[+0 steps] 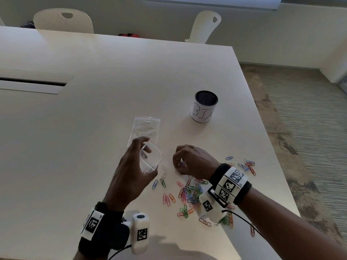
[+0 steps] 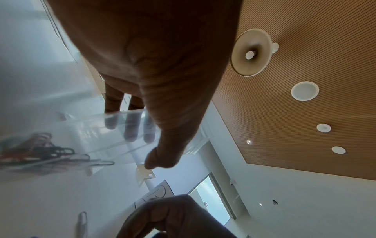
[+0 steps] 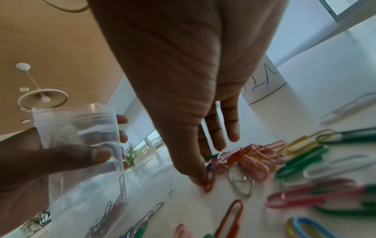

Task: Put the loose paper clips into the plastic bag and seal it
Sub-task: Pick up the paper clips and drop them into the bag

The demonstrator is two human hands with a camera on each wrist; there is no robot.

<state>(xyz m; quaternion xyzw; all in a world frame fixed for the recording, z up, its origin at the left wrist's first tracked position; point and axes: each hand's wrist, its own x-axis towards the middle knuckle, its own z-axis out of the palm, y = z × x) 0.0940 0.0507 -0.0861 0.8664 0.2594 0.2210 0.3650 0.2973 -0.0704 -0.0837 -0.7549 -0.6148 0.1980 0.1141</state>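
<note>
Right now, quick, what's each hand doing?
Left hand: holding the plastic bag with its mouth open.
Right hand: fingers curled, pinching paper clips off the table.

Office meeting room: long white conference table (image 1: 93, 128) with cable slot (image 1: 32, 84), perforated chairs (image 1: 63, 20) at its far edge, carpet (image 1: 309, 119), slatted wood ceiling (image 2: 305, 48).

Pink, green, blue, orange and white paper clips (image 1: 189, 196) lie on a white table (image 1: 93, 128) beside a clear plastic bag (image 1: 145, 128).
</note>
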